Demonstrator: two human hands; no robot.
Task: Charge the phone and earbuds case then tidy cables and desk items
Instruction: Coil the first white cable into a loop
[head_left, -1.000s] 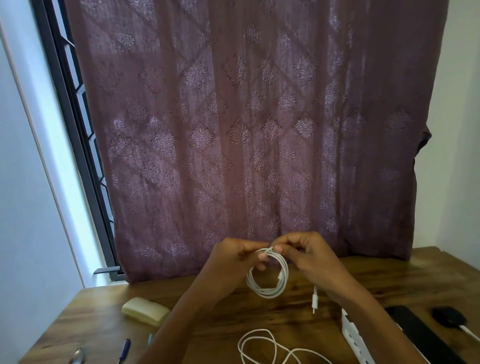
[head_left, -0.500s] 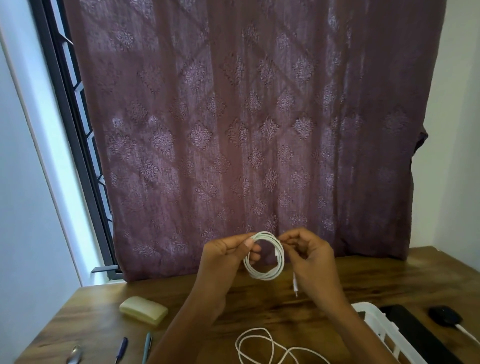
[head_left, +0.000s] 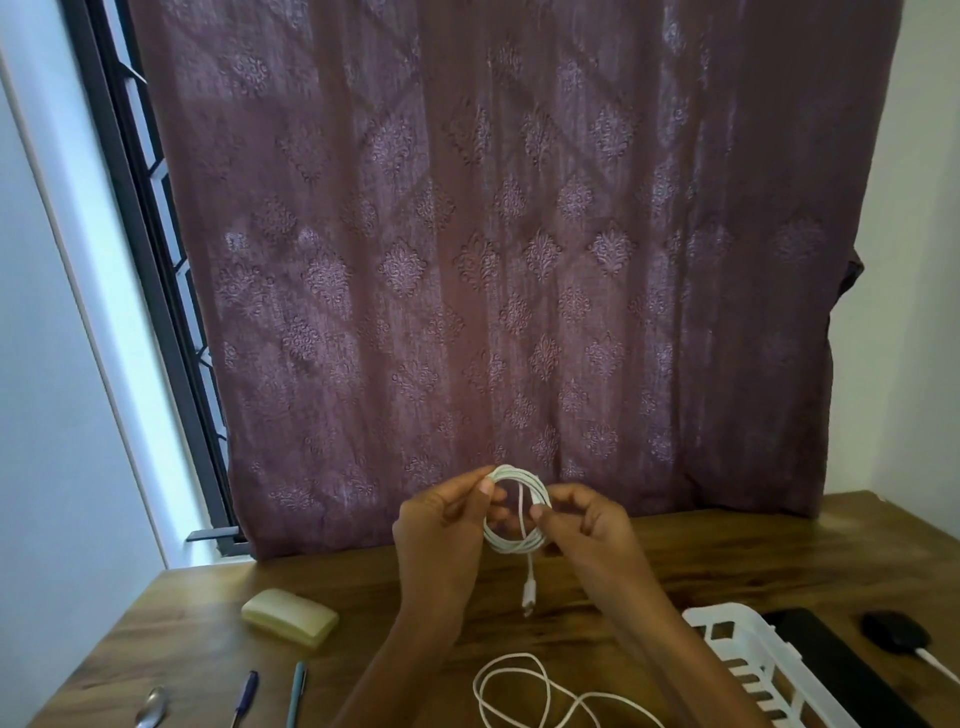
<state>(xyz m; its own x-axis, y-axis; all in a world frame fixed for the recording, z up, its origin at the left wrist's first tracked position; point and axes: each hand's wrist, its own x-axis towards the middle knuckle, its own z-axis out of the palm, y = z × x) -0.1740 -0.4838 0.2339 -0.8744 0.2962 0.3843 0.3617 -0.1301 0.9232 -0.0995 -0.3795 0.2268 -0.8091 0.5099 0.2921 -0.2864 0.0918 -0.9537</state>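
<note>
Head view: both hands hold a coiled white cable (head_left: 517, 512) above a wooden surface (head_left: 727, 561) (its plug end (head_left: 529, 605) dangles below the coil). The left hand (head_left: 441, 530) pinches the coil's left side and the right hand (head_left: 592, 525) pinches its right. A loose white cable (head_left: 511, 686) lies below the coil. Lower right of the coil are a white basket (head_left: 737, 639), a dark phone (head_left: 831, 670) and a black earbuds case (head_left: 894, 630).

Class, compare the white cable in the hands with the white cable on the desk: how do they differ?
The held cable is a tight coil; the desk cable sprawls in loose loops. The held cable is pinched in the air by the left hand and right hand; the desk cable lies untouched. Both are white.
</note>
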